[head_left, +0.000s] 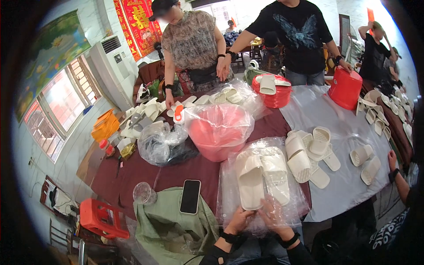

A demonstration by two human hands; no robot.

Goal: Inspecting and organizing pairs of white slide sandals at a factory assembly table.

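A pair of off-white slippers lies at the table's near side: the left slipper (pixel 251 185) and the right slipper (pixel 276 179). A clear plastic bag (pixel 227 198) is spread around them. Its film shows over the right slipper; whether the left one is fully inside I cannot tell. My left hand (pixel 240 220) is closed at the left slipper's near end, its fingertips partly hidden. Beside it, my right hand (pixel 273 214) grips the bag's film just below the right slipper, seen partly through the plastic.
Loose slippers (pixel 311 152) lie to the right on grey sheeting (pixel 304 106). Beyond the bag stands a plastic-wrapped pink bucket (pixel 218 132). A phone (pixel 190 197) and clear cup (pixel 144 193) rest on green cloth (pixel 154 216). Across the table, one co-worker's hand touches a red bucket (pixel 346 87).
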